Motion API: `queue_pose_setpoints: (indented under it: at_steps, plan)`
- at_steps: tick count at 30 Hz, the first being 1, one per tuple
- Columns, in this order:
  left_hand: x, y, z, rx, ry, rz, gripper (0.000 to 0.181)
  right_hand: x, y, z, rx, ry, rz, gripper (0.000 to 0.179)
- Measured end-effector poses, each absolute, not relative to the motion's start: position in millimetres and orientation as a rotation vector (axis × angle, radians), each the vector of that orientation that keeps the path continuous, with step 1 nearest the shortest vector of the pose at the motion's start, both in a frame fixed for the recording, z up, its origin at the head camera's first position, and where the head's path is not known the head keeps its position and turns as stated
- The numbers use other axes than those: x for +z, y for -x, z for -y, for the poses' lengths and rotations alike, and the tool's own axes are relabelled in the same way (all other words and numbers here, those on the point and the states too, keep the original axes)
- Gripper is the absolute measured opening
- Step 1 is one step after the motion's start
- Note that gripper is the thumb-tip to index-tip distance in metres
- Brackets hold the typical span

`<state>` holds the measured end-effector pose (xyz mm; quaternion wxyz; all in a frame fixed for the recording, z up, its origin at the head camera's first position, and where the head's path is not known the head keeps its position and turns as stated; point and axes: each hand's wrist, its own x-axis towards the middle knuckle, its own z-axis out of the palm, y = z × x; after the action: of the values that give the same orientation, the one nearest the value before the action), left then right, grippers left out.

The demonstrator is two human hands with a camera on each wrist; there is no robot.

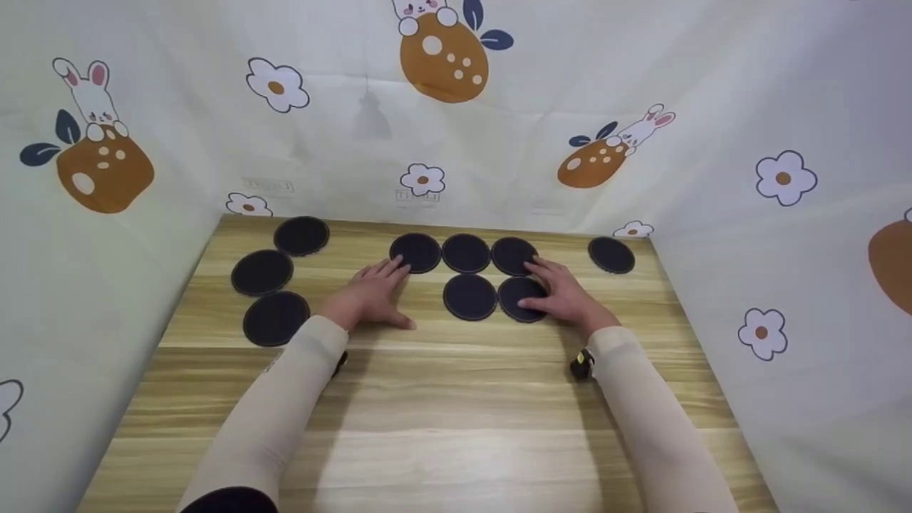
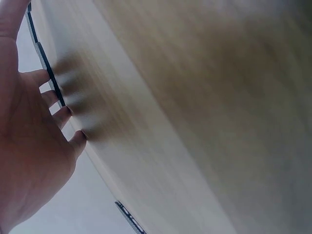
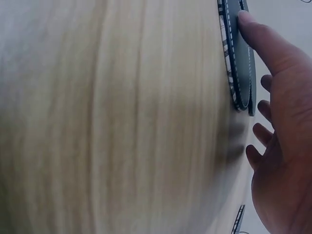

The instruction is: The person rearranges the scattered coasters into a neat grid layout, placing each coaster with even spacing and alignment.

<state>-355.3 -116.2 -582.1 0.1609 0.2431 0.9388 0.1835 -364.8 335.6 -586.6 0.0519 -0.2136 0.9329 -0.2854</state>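
Note:
Three round black coasters with stitched edges lie side by side in a back row: a left one [image 1: 415,249], a middle one [image 1: 466,253] and a right one [image 1: 513,255]. In front of them lie two more, a left front coaster [image 1: 469,298] and a right front coaster [image 1: 517,299]. My left hand [image 1: 369,293] is spread, fingertips at the near edge of the left back coaster. My right hand [image 1: 565,293] has its thumb on the right front coaster, as the right wrist view also shows, and its fingertips by the right back coaster's edge.
Three more coasters lie at the left of the wooden table [image 1: 442,406], the nearest coaster [image 1: 276,318] beside my left forearm. Another single coaster [image 1: 611,255] lies near the back right corner. Patterned cloth [image 1: 342,142] encloses the back and sides.

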Motion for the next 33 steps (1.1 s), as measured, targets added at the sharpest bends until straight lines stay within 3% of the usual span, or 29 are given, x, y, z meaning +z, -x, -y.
queue_pose_setpoints:
  at_steps: [25,33]
  plan:
    - [-568,344,114,0.586,-0.732,-2.717,0.126,-592,363,-340,-0.848,0.649,-2.849,0.087]
    - [-555,336,133,0.819,-0.672,-2.816,0.083,-592,362,-338,-0.845,0.659,-2.865,0.087]
